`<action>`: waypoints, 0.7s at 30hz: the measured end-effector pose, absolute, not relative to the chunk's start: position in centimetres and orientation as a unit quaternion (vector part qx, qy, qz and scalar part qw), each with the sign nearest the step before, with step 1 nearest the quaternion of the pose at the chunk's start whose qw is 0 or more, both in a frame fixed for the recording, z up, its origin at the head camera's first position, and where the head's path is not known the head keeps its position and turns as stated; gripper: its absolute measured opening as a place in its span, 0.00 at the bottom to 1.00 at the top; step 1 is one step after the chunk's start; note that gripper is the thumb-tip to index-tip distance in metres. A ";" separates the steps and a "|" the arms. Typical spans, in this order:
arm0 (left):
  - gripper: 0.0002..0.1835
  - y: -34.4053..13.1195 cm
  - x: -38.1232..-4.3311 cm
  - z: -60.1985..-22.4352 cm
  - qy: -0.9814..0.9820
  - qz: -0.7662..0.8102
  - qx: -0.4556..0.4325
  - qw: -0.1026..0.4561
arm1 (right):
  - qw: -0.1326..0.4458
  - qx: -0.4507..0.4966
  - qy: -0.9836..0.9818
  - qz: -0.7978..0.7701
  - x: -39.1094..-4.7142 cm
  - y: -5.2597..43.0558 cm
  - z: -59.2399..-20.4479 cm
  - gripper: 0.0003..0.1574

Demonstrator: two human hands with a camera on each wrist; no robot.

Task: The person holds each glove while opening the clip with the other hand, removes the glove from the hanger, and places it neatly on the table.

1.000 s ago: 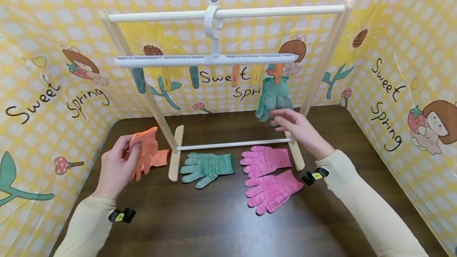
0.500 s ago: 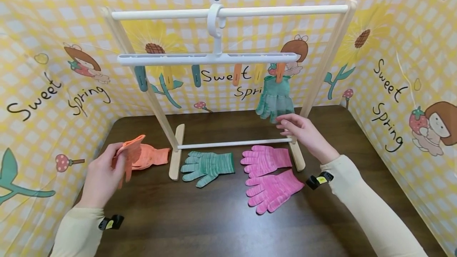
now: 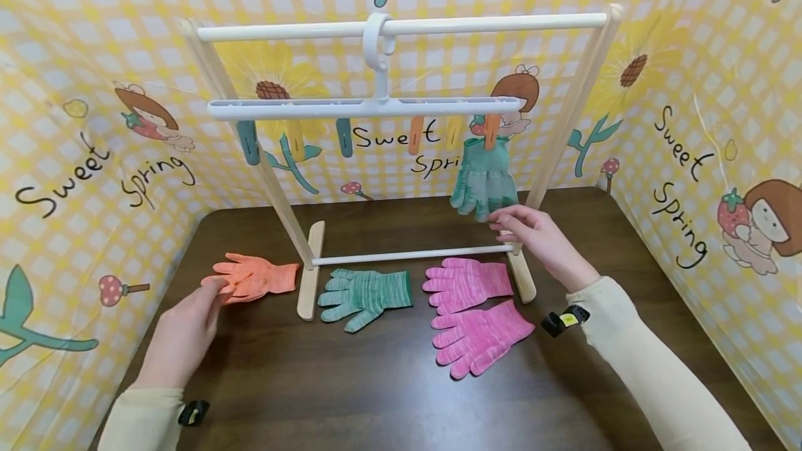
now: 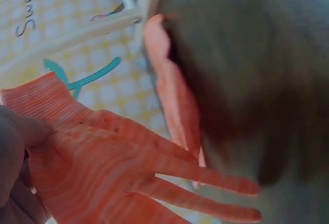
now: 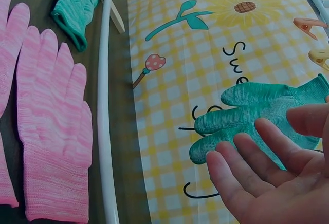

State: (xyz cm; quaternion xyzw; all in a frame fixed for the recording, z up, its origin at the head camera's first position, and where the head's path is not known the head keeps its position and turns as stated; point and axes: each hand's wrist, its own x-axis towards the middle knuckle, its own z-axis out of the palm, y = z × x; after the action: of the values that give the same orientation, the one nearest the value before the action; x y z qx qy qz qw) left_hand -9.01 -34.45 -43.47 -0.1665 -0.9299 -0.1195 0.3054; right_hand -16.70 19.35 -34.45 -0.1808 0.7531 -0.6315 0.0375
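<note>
By its cuff, my left hand (image 3: 182,336) pinches an orange knit glove (image 4: 103,167); the left wrist view shows its fingers dangling, while in the head view the hand hides most of it. A second orange glove (image 3: 269,277) lies on the table just beyond. My right hand (image 3: 541,242), fingers loosely extended, is at the fingertips of a green glove (image 3: 485,176). That glove hangs from an orange clip (image 3: 492,132) at the right end of a white hanger (image 3: 313,109). Another green glove (image 3: 370,291) lies flat between the rack's feet.
Two pink gloves (image 3: 482,339) lie at the front right of the dark table (image 3: 351,395). A wooden rack with a white top rail (image 3: 501,23) carries the hanger. Several other clips, among them a teal clip (image 3: 344,138), dangle from it. Patterned cloth (image 3: 69,242) walls three sides.
My left hand has drawn left and down toward me with the orange glove, uncovering the other orange glove on the table. My right hand has shifted slightly right and down beside the hanging green glove.
</note>
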 end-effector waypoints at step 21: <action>0.10 -30.9 -7.9 -47.8 -0.970 -0.102 -0.204 0.089 | 0.112 -0.153 0.785 -0.589 -20.7 22.3 -39.8 0.27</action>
State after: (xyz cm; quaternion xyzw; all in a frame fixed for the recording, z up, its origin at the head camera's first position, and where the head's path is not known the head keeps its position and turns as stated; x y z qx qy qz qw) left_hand -7.87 -30.88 -47.80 -0.2043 -0.9695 -0.1022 0.0886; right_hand -20.72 22.27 -39.75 -0.1535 0.7853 -0.5892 0.1121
